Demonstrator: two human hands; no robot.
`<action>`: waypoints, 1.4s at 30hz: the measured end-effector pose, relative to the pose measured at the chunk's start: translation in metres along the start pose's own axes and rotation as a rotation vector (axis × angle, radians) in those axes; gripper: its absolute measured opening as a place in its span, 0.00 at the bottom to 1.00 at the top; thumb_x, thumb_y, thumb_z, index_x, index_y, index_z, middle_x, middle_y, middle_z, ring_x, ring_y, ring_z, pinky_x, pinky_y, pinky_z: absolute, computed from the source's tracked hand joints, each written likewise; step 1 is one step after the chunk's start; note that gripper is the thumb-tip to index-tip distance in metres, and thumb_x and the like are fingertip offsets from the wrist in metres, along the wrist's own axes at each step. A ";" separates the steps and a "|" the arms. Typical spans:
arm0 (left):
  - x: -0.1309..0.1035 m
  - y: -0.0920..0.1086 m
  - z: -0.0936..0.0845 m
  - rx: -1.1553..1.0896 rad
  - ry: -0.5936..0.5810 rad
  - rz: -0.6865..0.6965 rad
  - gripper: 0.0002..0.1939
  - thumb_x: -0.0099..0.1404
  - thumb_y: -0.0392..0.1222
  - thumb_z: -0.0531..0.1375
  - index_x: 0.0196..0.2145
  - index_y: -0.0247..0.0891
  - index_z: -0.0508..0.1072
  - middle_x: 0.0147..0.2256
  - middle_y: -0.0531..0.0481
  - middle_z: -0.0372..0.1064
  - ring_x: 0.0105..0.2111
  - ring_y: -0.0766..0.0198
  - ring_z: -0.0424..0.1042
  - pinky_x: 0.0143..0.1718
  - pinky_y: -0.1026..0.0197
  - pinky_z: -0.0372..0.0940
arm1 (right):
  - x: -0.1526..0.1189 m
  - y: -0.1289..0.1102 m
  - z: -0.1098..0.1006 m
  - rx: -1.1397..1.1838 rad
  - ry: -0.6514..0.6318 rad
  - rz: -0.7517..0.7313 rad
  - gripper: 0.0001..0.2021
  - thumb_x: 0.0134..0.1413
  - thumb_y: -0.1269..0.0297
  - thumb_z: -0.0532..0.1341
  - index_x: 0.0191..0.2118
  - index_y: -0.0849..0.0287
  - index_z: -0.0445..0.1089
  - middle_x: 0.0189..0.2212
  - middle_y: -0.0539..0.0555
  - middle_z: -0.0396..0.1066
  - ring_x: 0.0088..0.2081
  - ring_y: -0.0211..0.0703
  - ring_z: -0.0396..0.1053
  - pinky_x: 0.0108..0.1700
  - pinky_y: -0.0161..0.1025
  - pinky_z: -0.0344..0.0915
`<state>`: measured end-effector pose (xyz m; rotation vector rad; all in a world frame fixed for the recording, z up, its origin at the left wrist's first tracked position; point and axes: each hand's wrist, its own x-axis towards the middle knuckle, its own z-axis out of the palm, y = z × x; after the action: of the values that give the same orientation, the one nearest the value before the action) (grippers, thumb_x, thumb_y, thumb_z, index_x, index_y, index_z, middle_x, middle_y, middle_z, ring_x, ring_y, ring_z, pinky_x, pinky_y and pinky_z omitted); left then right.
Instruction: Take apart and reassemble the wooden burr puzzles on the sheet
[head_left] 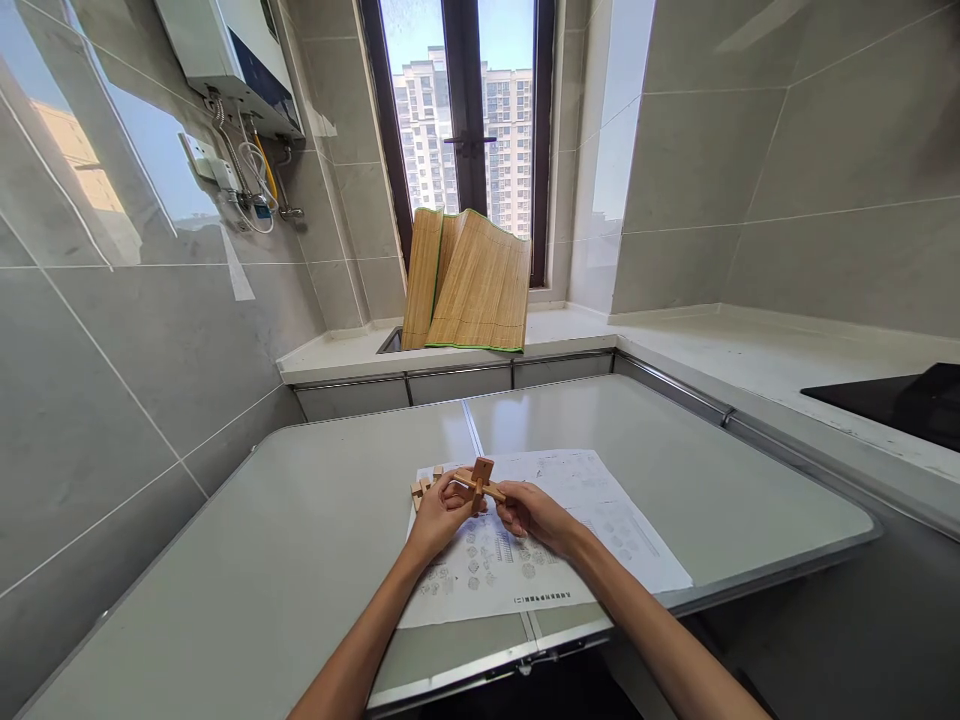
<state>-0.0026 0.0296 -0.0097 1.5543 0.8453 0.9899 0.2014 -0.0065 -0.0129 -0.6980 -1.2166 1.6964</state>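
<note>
Above a printed paper sheet [555, 580], several light wooden pieces are crossed together into a small wooden puzzle [480, 474]. My left hand [442, 515] grips the left side of this puzzle, fingers curled around it. From the other side, my right hand [531, 512] pinches the end of a wooden stick [493, 491] that meets the crossed pieces; whether it is fully seated cannot be seen. More loose wooden blocks [417, 491] lie just left of my left hand, at the sheet's edge. The sheet carries small diagrams and text, partly covered by my hands.
The sheet lies on a pale folding table [315, 540] with a seam down its middle. Behind stands a white counter [562, 325] with a folded bamboo mat [480, 285] by the window. A black cooktop [900, 400] sits at right, a water heater [232, 60] hangs upper left.
</note>
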 end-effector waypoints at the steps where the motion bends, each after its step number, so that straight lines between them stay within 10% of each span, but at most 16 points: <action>1: -0.001 0.001 0.000 -0.011 0.000 0.004 0.31 0.57 0.51 0.71 0.55 0.38 0.69 0.38 0.46 0.78 0.37 0.54 0.81 0.45 0.49 0.75 | 0.000 0.000 0.000 -0.015 0.015 -0.011 0.19 0.58 0.46 0.63 0.31 0.59 0.65 0.21 0.45 0.63 0.18 0.31 0.55 0.21 0.33 0.50; 17: -0.002 0.017 0.004 -0.082 0.054 -0.017 0.37 0.51 0.51 0.75 0.55 0.36 0.69 0.39 0.44 0.80 0.37 0.50 0.82 0.47 0.46 0.75 | 0.008 0.009 -0.007 0.069 0.068 -0.038 0.21 0.54 0.46 0.68 0.31 0.58 0.63 0.18 0.39 0.48 0.19 0.29 0.43 0.22 0.32 0.41; 42: -0.007 0.015 0.004 0.004 0.057 0.049 0.33 0.57 0.49 0.72 0.55 0.40 0.64 0.38 0.44 0.81 0.41 0.50 0.81 0.50 0.46 0.72 | 0.010 0.008 -0.011 0.172 0.170 -0.062 0.18 0.52 0.50 0.69 0.29 0.59 0.66 0.18 0.42 0.53 0.19 0.30 0.46 0.22 0.33 0.45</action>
<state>-0.0008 0.0191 0.0035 1.5629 0.8522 1.0732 0.2033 0.0058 -0.0239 -0.6779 -0.9528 1.6325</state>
